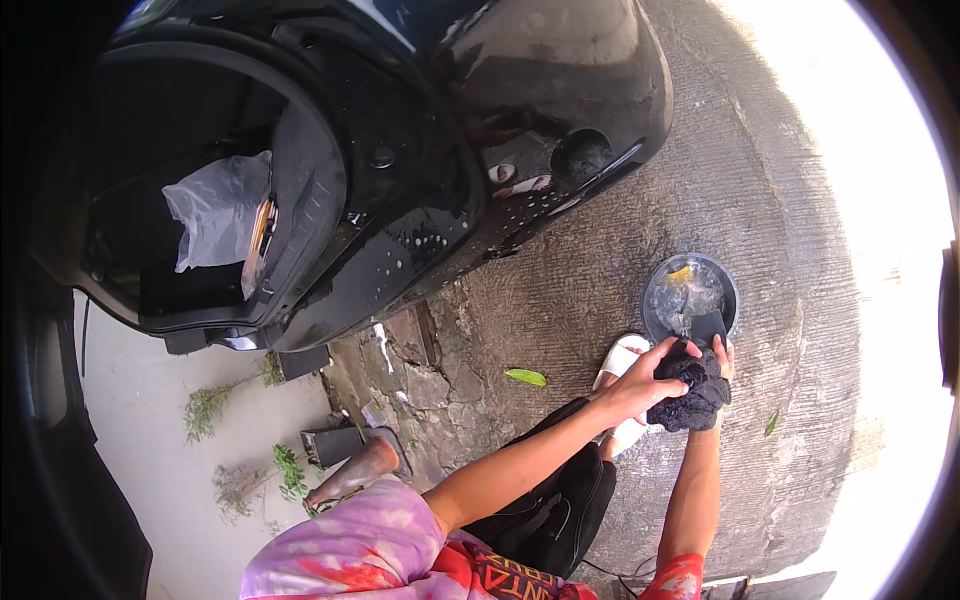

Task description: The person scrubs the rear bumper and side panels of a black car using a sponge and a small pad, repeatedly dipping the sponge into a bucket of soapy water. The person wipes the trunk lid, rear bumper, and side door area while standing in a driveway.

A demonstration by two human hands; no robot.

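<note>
A bunched black cloth [690,400] is gripped between my two hands at the right of the view, just on the near side of a round basin. My left hand [645,385] curls its fingers over the cloth's left side. Behind its right side is my right hand [724,358], partly hidden, with fingertips showing at the far edge. A flat dark rectangular piece [708,327] juts out past those fingertips over the basin; what it belongs to is unclear. The grey basin [733,285] holds cloudy water and something yellow [681,275], perhaps a sponge.
A wet, glossy black motor scooter [420,190] fills the upper left. Its open compartment holds a clear plastic bag [220,205]. My white slippers [622,355] stand beside the basin on rough concrete [560,290]. Dark planters [335,447] with plants line the pale wall at lower left.
</note>
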